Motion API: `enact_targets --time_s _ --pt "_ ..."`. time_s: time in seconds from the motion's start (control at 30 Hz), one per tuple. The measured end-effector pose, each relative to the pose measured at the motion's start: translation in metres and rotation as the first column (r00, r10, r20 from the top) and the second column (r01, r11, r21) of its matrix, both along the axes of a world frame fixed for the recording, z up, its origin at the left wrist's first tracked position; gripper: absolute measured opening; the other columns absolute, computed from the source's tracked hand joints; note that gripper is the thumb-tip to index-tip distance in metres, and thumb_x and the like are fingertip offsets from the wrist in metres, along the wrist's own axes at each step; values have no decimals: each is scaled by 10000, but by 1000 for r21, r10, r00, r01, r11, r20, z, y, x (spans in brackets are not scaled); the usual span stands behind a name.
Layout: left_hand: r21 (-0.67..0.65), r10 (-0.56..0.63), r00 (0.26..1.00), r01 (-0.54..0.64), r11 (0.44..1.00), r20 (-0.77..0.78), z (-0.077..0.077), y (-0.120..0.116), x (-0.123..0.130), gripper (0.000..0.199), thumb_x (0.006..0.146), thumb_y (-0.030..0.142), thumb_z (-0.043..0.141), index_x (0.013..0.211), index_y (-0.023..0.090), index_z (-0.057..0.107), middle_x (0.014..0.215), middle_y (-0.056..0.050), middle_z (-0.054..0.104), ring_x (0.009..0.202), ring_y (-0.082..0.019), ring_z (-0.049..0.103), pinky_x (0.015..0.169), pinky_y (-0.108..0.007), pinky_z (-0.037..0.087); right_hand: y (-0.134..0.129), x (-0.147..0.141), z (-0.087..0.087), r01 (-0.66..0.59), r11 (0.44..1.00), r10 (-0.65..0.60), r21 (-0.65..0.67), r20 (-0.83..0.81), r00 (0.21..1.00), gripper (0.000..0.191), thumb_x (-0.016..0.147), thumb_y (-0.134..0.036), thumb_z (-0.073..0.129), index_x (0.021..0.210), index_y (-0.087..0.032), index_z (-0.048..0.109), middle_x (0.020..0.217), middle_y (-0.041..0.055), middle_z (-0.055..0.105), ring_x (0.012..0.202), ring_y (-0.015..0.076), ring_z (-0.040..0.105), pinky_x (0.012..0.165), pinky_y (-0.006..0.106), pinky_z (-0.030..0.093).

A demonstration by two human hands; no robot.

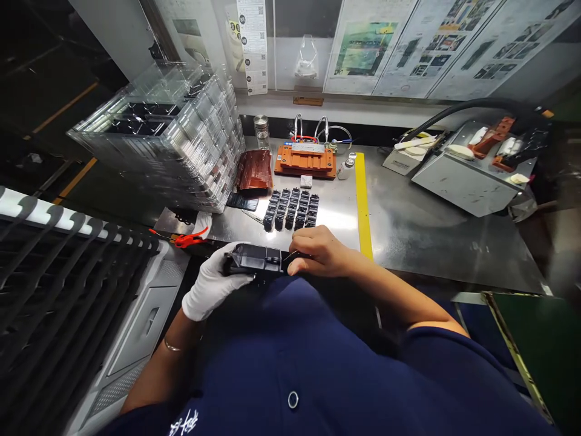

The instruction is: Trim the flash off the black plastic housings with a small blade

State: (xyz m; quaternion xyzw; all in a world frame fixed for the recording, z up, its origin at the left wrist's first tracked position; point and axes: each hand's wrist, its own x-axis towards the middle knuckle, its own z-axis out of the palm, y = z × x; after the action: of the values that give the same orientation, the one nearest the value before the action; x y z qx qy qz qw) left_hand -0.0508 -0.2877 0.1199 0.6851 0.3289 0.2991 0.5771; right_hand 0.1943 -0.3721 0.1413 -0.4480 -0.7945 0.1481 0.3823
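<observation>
In a white glove, my left hand (209,283) is wrapped round the left end of a black plastic housing (256,258), held level above the front edge of the bench. My bare right hand (318,251) is at the housing's right end, thumb and fingers pinched together. A thin, dark item seems to lie between those fingertips, too small to make out. Behind the housing, several small black plastic parts (292,209) are lined up in rows on the metal bench.
Stacked clear plastic trays (200,139) rise at the left. An orange fixture (305,162) stands at the back, near a brown pouch (255,171) and a small bottle (347,166). Yellow tape (363,206) crosses the bench. A red air gun (188,240) lies front left; a grey machine (472,166) stands right.
</observation>
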Motion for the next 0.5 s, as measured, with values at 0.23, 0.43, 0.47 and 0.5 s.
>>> enact_targets --time_s 0.23,0.43,0.47,0.5 --pt "-418 -170 985 162 894 18 2 4 3 583 531 440 892 1015 153 738 870 -80 743 782 -247 667 732 -351 534 11 -3 14 -132 979 91 153 247 965 545 908 -653 441 658 -173 508 627 -20 432 573 101 386 519 248 208" --pt "-417 -142 989 143 897 34 -5 4 1 604 540 484 879 1018 146 728 864 -82 736 782 -244 661 726 -343 521 13 -5 11 -118 978 66 170 285 956 563 936 -632 396 617 -176 475 605 -21 413 579 108 380 542 256 226" --pt "-412 -148 988 151 898 39 -6 4 1 605 542 490 877 1014 143 729 866 -84 735 788 -246 662 738 -347 522 13 -5 10 -93 981 40 170 290 956 570 929 -650 385 631 -175 487 616 -17 421 585 111 382 542 257 225" --pt "-406 -152 987 157 900 46 -7 4 2 602 544 496 874 1009 141 729 873 -86 735 803 -251 664 757 -354 523 13 -6 9 -73 983 20 170 294 956 578 925 -665 374 642 -175 496 623 -14 426 589 113 383 541 258 223"
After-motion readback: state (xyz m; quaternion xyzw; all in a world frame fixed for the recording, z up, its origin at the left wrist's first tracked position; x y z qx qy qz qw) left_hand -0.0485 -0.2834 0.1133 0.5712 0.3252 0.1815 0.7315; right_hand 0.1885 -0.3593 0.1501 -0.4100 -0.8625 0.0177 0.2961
